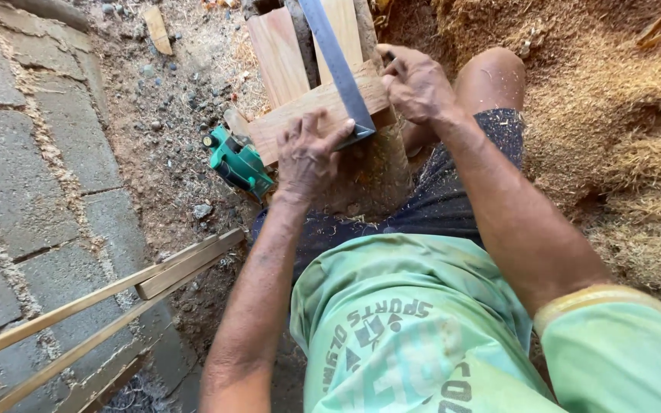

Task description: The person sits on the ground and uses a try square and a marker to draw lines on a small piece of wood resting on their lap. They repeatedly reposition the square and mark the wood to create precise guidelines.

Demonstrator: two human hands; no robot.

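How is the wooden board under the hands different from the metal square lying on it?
The wooden board is pale brown, broad and lies crosswise; the metal square is grey, narrow and runs away from the person. The left hand presses on both, while the right hand touches only the board's end. Both lie flat.

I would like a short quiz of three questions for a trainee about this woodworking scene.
1. True or false: the left hand presses on the metal square lying over the wooden board.
2. Which thing lies on the ground left of the board? A) a red hammer B) a green power tool C) a blue bucket
3. Fill in: the right hand rests at the board's ____ end.

Key: 1 true; 2 B; 3 right
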